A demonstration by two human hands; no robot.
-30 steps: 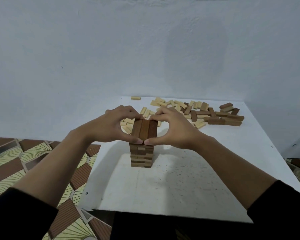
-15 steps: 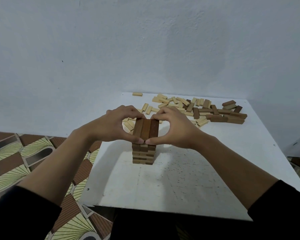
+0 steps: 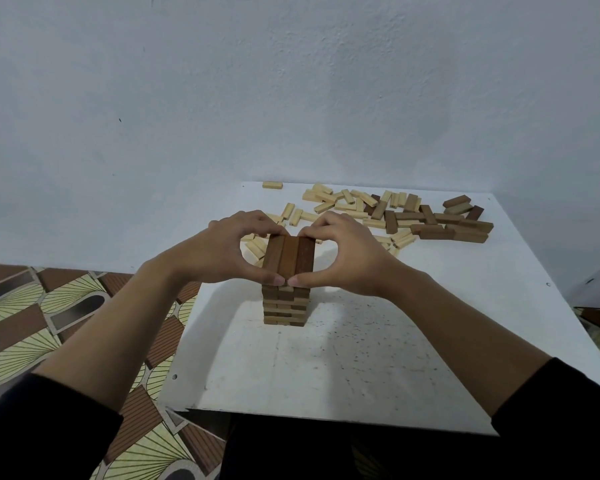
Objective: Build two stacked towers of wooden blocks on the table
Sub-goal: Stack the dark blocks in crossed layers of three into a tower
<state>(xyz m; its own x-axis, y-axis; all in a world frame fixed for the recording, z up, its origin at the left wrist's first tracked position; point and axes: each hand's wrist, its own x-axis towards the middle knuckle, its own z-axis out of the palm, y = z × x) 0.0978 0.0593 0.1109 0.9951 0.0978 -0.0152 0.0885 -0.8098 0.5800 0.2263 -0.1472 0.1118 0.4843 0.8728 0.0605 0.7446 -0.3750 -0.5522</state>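
Note:
One tower of wooden blocks [image 3: 285, 306] stands near the middle of the white table [image 3: 343, 368], several layers high. Its top layer [image 3: 288, 258] is three dark brown blocks side by side, pointing away from me. My left hand [image 3: 219, 252] and my right hand [image 3: 343, 254] curl round this top layer from both sides. Thumbs meet at its near end and fingertips touch its far end. A heap of loose light and dark blocks [image 3: 395, 216] lies at the back of the table. No second tower is in view.
The table's left edge [image 3: 184, 341] drops to a patterned tiled floor [image 3: 49, 323]. A pale wall stands right behind the table. A single light block [image 3: 272, 185] lies at the far edge. Dark sleeves cover my forearms near the bottom corners.
Both hands stay curled round the top layer with the same grip. Only the camera view has shifted slightly; the tower and the loose blocks have not moved.

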